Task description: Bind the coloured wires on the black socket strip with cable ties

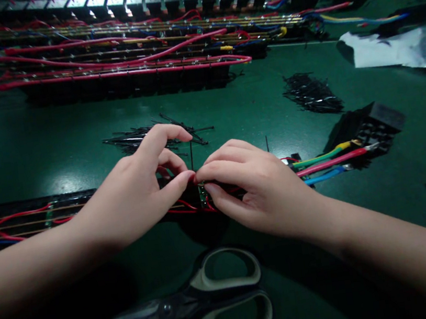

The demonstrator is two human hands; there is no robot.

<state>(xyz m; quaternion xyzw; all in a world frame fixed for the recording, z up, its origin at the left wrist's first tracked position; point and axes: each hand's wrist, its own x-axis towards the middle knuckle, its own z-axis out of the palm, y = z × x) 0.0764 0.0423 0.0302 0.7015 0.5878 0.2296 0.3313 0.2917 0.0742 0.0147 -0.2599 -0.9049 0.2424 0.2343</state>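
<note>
In the head view, your left hand (134, 191) curves over a long black strip fitted with red wires and brass-coloured rods (11, 222), its index finger raised apart from the thumb. Your right hand (256, 185) bends its fingers and thumb close together at a small green circuit board (203, 195) on that strip. The fingertips of both hands meet there, beside a thin upright black cable tie (191, 154); you cannot tell whether either pinches anything. The strip lies across the dark green table (264, 104), between loose black ties (130, 138) and scissors with pale-rimmed handles (230, 284).
</note>
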